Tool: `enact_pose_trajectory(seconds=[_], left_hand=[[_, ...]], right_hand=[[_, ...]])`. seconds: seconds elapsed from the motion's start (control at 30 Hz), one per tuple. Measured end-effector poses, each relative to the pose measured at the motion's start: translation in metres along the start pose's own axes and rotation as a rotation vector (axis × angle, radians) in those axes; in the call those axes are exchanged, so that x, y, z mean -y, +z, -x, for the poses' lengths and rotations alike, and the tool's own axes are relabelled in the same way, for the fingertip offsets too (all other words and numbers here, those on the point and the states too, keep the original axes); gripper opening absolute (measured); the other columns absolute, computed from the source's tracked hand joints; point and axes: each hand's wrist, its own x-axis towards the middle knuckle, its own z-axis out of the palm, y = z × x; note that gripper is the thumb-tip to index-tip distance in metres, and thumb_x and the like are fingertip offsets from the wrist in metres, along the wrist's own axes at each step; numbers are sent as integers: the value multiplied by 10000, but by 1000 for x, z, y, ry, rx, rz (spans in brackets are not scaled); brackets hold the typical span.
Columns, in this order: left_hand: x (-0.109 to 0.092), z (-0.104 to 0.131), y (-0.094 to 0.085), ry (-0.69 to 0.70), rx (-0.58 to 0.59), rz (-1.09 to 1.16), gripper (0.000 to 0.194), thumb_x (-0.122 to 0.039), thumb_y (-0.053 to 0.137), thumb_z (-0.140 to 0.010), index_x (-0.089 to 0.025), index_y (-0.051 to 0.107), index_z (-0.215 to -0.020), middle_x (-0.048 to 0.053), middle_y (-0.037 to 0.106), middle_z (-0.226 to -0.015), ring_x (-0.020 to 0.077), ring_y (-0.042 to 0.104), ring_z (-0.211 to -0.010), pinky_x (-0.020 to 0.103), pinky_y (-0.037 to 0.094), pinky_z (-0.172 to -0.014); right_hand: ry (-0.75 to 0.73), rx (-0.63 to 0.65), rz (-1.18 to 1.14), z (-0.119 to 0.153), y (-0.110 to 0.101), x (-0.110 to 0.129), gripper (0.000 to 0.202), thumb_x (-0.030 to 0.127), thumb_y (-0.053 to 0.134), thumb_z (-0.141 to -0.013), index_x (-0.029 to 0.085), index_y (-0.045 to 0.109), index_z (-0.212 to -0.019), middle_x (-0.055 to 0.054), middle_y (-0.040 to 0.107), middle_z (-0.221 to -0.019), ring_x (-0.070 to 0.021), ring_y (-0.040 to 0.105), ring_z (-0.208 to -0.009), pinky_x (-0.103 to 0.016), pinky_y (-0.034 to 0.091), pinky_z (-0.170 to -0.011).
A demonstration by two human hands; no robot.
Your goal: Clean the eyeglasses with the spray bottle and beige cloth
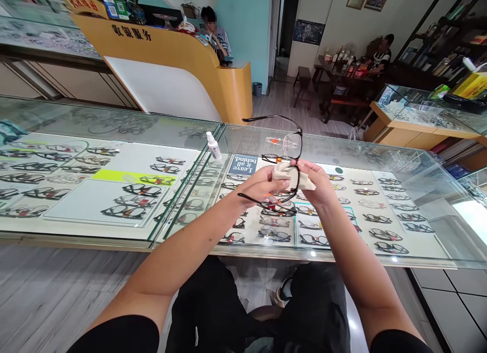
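Above the glass counter I hold a pair of black-framed eyeglasses (300, 140), turned on end with both temples pointing left. My left hand (262, 184) pinches a beige cleaning cloth (282, 173) around the lower lens, which the cloth mostly hides. My right hand (315, 179) grips the frame near the bridge, its fingers closed, with part of the cloth under them. The upper lens is uncovered. Left of my hands, a small white spray bottle (213, 145) stands upright on the glass.
Many eyeglasses lie in rows inside the glass display case (426, 155) below my hands. Beyond it is a yellow cashier counter (167, 48) with a person (218, 36) seated behind. Another person (381, 54) sits by a dark table at the back right.
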Motion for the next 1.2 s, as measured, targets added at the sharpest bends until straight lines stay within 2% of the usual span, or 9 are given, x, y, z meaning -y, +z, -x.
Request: enact_pose_trajectory(seconds=[0.13, 0.27, 0.5, 0.6, 0.7, 0.8, 0.9, 1.0, 1.2], left_hand=[[9, -5, 5, 64, -68, -16, 606, -486, 1055, -633, -130, 726, -998, -6, 680, -822, 104, 610, -738, 241, 468, -694], [12, -7, 8, 42, -117, 23, 652, -613, 998, -686, -140, 717, -1036, 16, 710, -883, 136, 663, -800, 274, 545, -747], [1, -1, -6, -18, 65, -38, 556, -412, 1021, -714, -138, 729, -1100, 40, 722, -884, 155, 682, -811, 290, 531, -784], [4, -4, -8, 25, 36, -76, 581, -383, 1053, -656, -133, 735, -1073, 5, 689, -844, 110, 612, -749, 246, 465, -717], [11, -8, -5, 44, -34, -78, 603, -442, 1065, -618, -139, 741, -1026, -11, 679, -829, 98, 591, -725, 233, 459, -686], [15, -10, -2, 44, -78, -30, 637, -562, 1019, -672, -146, 760, -1079, 18, 724, -889, 136, 667, -805, 260, 537, -752], [13, -9, -2, 9, -21, -1, 630, -589, 984, -730, -155, 774, -1135, 59, 770, -989, 174, 728, -914, 296, 601, -837], [7, -9, -9, -29, 31, 26, 600, -577, 973, -755, -161, 793, -1146, 98, 799, -1098, 205, 761, -995, 325, 641, -887], [-21, -11, -40, -2, -117, 132, 262, -342, 818, -977, -119, 799, -1113, 141, 819, -1127, 219, 787, -1034, 354, 683, -932]], right_hand=[[33, 23, -7, 2, 5, -2, 401, 531, 1005, -661, 224, 827, -848, 12, 700, -652, -161, 638, -649, -294, 518, -631], [35, 20, 2, 3, 8, -3, 416, 543, 998, -656, 221, 813, -844, 32, 639, -606, -147, 589, -630, -295, 506, -628], [18, -31, -31, -2, 1, -3, 401, 516, 990, -668, 219, 831, -886, -12, 784, -781, -165, 664, -713, -292, 524, -686], [36, -18, -21, -1, 3, -4, 412, 528, 987, -660, 215, 827, -874, -23, 783, -774, -184, 683, -727, -304, 525, -685], [61, -3, 15, 3, 7, -3, 440, 563, 983, -649, 219, 820, -869, -16, 751, -729, -196, 676, -714, -330, 538, -684], [53, 4, 36, 6, 10, -2, 444, 570, 990, -632, 222, 817, -846, 5, 699, -669, -185, 648, -704, -328, 545, -684], [37, -8, 40, 6, 9, -1, 426, 559, 984, -649, 224, 820, -853, 0, 702, -686, -187, 654, -712, -331, 562, -693], [-19, -51, 40, 4, 3, 4, 413, 557, 974, -666, 230, 830, -874, 0, 690, -690, -177, 637, -702, -326, 560, -685], [-314, -77, 283, 12, -16, 29, 278, 562, 922, -799, 303, 880, -893, -23, 718, -841, -194, 599, -823, -364, 518, -800]])
